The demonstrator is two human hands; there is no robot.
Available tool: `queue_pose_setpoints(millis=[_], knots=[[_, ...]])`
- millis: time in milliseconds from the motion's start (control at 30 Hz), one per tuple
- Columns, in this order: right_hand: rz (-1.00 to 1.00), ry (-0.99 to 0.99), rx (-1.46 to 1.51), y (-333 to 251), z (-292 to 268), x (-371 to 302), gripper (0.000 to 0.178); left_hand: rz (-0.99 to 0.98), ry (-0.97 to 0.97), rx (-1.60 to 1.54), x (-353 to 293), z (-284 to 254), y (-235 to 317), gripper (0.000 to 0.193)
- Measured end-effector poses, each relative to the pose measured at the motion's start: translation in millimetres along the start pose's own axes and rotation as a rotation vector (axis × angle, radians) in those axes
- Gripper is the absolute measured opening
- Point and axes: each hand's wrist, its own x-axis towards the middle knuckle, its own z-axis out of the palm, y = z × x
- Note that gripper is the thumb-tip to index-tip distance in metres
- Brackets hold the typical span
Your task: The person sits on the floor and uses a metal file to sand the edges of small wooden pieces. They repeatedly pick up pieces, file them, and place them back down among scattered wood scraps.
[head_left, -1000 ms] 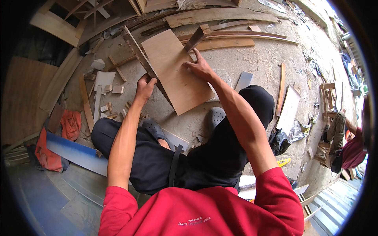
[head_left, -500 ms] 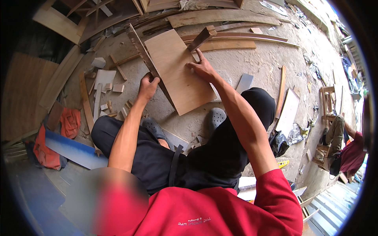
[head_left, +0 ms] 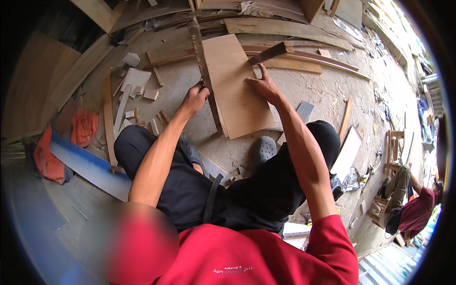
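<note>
A light brown plywood panel [head_left: 233, 90] is held in front of me above the floor, with another thin sheet edge showing beneath its lower left corner. Along its left side runs a long, narrow, dark strip of wood [head_left: 196, 47] with a rough edge. My left hand [head_left: 195, 99] is closed around that strip, thumb against the panel's edge. At the panel's right edge, my right hand [head_left: 265, 87] grips with the thumb on its face; the other fingers are partly hidden. Just beyond the right index finger, a short squared timber [head_left: 270, 53] sticks up beside the panel.
Long boards [head_left: 289, 28] lie across the far floor. Small wood offcuts [head_left: 151, 94] are scattered at the left, near an orange cloth [head_left: 84, 128] and a blue-white board [head_left: 90, 164]. A person [head_left: 418, 209] sits at the far right beside a wooden frame [head_left: 394, 147].
The view has shifted, so the surroundings sit differently in the picture. The panel and strip now stand more upright in view. Both hands keep their places on them.
</note>
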Motion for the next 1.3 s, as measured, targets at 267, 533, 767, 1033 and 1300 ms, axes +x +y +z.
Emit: queue_pose_setpoints(millis=[267,533,767,1033,1300], knots=[[0.118,-0.110,0.222,-11.4,5.5,-4.4,0.083,-0.138,0.016,-0.215,9.5,-9.2,-8.9,0.034],[0.120,-0.133,0.232,-6.3,3.2,-0.4,0.085,-0.216,0.007,-0.350,13.4,-8.0,-3.0,0.037],[0.124,-0.132,0.268,-9.5,8.5,0.6,0.084,-0.203,0.063,-0.399,18.8,-8.3,-5.2,0.044],[0.117,-0.098,0.193,-15.3,9.4,0.5,0.083,-0.246,0.046,-0.461,29.9,0.0,1.5,0.053],[0.132,-0.053,0.138,-12.3,12.6,2.7,0.080,-0.156,0.039,-0.430,49.6,3.0,-41.5,0.034]])
